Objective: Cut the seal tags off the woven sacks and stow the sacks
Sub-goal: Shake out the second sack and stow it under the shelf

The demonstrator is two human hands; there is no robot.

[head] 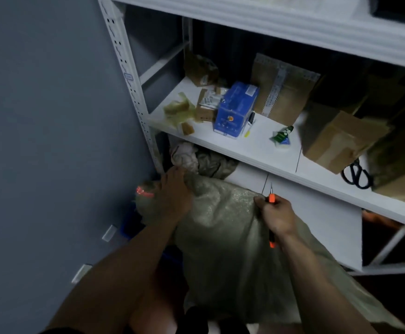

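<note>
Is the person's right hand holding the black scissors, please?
No, the black scissors lie on the shelf; the right hand grips an orange-handled tool.

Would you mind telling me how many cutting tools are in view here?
2. An orange-handled cutter is held in the right hand against the sack; black scissors lie on the shelf at the right. Others may be hidden.

The woven sack [232, 237] is dull olive-grey with a fine glinting weave, and its seal tag [144, 191] is red. The cutter [272, 198] is orange. The white shelf [257, 150] carries a blue box [235, 109], brown cardboard boxes [336, 138], black scissors [355, 175] and a green packet [281, 136]. The wall [40, 116] is slate grey.
</note>
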